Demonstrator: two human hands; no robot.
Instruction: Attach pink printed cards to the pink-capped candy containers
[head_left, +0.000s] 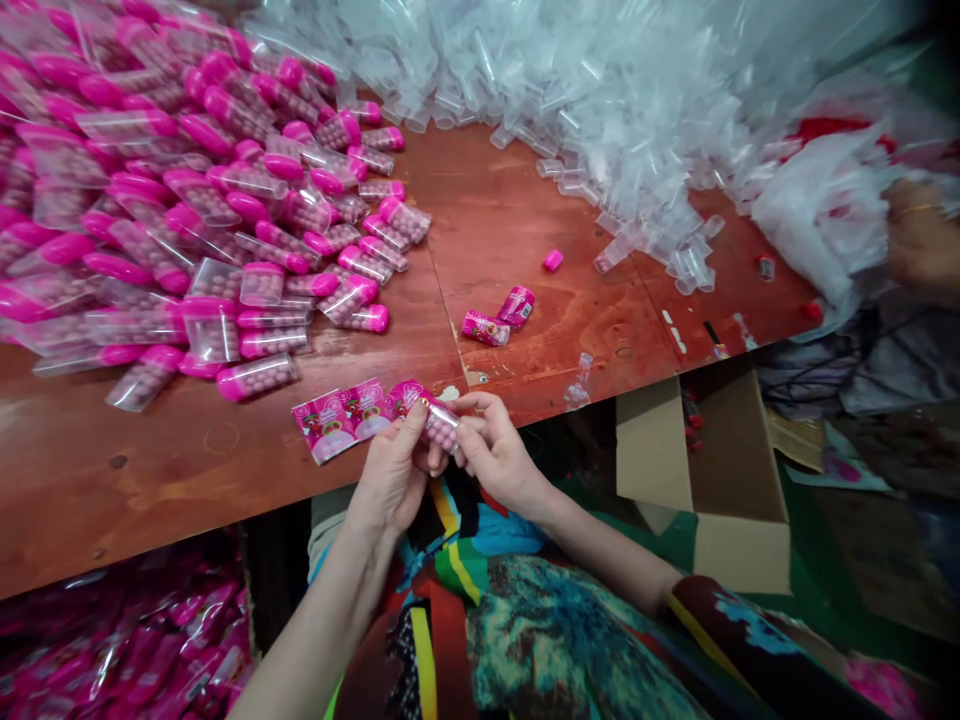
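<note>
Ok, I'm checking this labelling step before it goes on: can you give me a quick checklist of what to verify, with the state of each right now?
1. Both hands on the tube: left hand and right hand grip the candy tube. Ok.
2. Label strip within reach, lying at the table edge. Ok.
3. Label sitting straight on the tube: hidden by fingers. Cannot tell.
4. Tube cap closed: cannot tell.
5. Filled tubes stocked on the table. Ok.
6. Cardboard box open beside the knees. Ok.
</note>
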